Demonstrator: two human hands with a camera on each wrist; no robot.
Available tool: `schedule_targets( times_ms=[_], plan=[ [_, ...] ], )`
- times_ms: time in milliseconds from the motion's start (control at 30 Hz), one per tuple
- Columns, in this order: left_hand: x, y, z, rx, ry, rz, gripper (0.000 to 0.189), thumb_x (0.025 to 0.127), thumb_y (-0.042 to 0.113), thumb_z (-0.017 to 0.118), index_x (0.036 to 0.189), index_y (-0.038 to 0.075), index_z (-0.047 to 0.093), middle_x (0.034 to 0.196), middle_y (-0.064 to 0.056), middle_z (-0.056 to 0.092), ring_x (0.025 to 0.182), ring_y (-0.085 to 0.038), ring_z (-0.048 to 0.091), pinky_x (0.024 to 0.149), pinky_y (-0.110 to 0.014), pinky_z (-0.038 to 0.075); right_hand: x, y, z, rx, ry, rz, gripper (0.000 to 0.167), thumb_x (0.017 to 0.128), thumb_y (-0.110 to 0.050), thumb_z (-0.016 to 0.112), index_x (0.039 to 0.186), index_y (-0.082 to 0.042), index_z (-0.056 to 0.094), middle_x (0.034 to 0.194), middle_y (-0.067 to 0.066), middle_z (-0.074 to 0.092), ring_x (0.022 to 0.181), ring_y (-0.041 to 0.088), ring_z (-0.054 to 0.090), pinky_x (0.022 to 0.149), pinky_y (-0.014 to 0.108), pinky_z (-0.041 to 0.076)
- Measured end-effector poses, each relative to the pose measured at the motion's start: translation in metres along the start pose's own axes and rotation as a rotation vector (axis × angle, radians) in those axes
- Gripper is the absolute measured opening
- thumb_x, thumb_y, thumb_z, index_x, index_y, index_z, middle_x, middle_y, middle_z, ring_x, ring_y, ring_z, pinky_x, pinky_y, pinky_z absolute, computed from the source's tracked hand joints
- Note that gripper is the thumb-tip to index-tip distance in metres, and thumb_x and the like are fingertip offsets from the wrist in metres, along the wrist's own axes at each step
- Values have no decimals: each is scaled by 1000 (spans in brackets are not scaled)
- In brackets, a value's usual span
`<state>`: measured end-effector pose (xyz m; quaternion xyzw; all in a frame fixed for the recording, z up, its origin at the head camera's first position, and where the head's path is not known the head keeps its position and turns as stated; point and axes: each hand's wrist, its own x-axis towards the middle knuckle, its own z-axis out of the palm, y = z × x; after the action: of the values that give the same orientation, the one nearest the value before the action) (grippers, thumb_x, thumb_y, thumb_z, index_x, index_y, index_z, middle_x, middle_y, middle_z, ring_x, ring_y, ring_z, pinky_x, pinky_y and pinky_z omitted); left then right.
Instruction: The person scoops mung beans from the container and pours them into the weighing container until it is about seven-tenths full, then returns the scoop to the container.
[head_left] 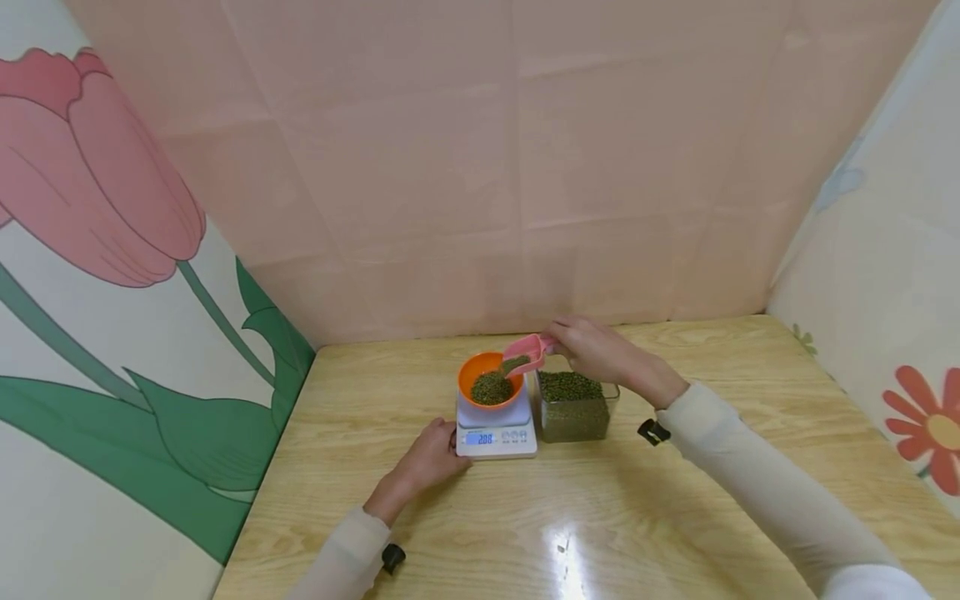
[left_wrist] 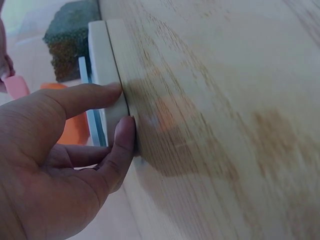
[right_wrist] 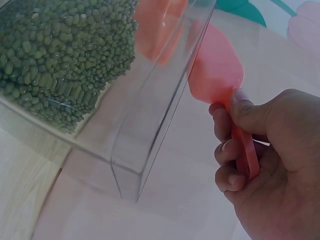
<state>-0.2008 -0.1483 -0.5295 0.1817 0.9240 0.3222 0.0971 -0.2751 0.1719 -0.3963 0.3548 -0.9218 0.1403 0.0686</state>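
Observation:
My right hand (head_left: pixel 596 350) grips a pink scoop (right_wrist: pixel 216 65) by its handle, fingers wrapped round it in the right wrist view. The scoop, with some green beans in it, is tilted over an orange bowl (head_left: pixel 466 377). A mound of green beans (head_left: pixel 491 389) lies in the bowl. Under the bowl stands a white kitchen scale (head_left: pixel 498 450), its lit display reading about 208. My left hand (head_left: pixel 433 454) holds the scale's front left corner, thumb and curled fingers against its edge in the left wrist view.
Right beside the scale is a clear plastic container (head_left: pixel 576 429) filled with green beans (right_wrist: pixel 60 55). All stands on a wood-grain table (head_left: pixel 360 400), backed by a pink covering (head_left: pixel 420 167) and flanked by flower-patterned panels. A strap end hangs at each wrist.

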Motion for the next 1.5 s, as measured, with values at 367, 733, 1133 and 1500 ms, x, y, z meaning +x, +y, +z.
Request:
schedule_targets(
  times_ms=[367,733,1133,1500],
  plan=[
    [0,3,-3,9,8,9,49,89,12,85,133,0,69,108,-6,71,91,-18,46,78,-31,43,1,0,-1,-31,14,-23,19,101,-9,72,117,0,74,112,14,73,102,29,71,89,44,61],
    [0,0,0,15,2,14,50,89,13,85,134,-1,68,106,-5,69,90,-18,46,78,-29,42,-2,2,-2,-47,36,-43,19,100,-6,73,118,1,74,114,15,73,103,31,70,91,45,61],
    [-1,2,0,4,2,20,51,90,13,84,135,0,68,112,-8,72,91,-18,46,79,-31,42,-3,4,-1,-39,38,-26,21,101,-7,71,121,0,73,115,14,73,102,30,71,89,45,61],
    [0,-1,1,-40,-10,10,48,91,13,83,135,3,69,110,-4,71,91,-18,45,77,-29,42,-6,6,-4,36,36,25,19,103,-6,69,120,0,73,114,13,74,105,31,71,92,48,60]
  ],
)
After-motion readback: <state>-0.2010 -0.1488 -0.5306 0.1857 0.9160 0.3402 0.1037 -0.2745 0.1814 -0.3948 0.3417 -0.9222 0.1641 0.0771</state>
